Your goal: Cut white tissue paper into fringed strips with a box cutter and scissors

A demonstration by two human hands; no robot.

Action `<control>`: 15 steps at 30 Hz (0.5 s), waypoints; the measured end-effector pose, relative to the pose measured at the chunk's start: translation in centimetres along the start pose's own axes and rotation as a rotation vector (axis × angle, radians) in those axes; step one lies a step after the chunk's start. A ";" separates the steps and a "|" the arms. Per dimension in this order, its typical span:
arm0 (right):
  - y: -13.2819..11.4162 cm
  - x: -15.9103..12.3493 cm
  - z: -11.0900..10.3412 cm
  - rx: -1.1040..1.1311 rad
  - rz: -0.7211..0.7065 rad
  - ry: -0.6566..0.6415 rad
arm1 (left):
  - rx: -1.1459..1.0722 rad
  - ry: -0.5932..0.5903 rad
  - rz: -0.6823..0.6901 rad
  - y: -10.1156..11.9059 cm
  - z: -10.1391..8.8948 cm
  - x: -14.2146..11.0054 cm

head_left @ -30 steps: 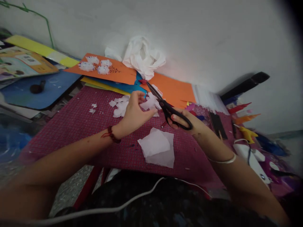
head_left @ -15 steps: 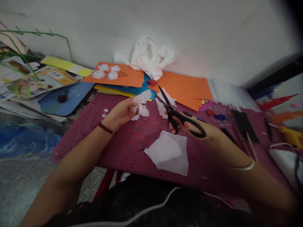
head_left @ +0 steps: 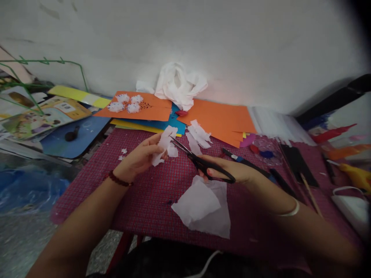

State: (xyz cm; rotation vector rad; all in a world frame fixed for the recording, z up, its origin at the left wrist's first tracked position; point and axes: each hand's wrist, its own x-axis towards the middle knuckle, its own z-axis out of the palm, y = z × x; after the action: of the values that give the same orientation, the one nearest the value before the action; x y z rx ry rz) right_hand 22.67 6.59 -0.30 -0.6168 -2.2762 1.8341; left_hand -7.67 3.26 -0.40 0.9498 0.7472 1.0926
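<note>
My left hand pinches a small piece of white tissue paper above the red checked cloth. My right hand grips black scissors, their blades parted and their tips right at the tissue piece. White tissue sheets lie on the cloth just below the scissors. Cut white scraps lie beyond the blades.
Orange paper sheets and a crumpled white bag lie against the wall. An orange sheet with white paper flowers sits at the back left, near books. Pens, sticks, black strips and coloured cones crowd the right.
My left hand lifted the tissue piece from the scrap pile and drew it nearer. The scissors swung from pointing away to pointing left, blades now at the tissue.
</note>
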 end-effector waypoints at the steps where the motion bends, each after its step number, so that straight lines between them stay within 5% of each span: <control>1: 0.1 0.2 -0.1 -0.003 0.010 -0.005 | 0.021 -0.008 -0.012 -0.1 0.0 0.0; 15: -0.3 2.5 -0.5 0.154 0.046 0.049 | 0.192 0.088 -0.073 1.1 0.0 -0.2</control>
State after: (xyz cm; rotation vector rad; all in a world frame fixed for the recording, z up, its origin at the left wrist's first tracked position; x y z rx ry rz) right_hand 20.57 7.96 -0.25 -0.6860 -2.0828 1.9697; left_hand -8.18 3.28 0.56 1.0325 0.9649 1.0169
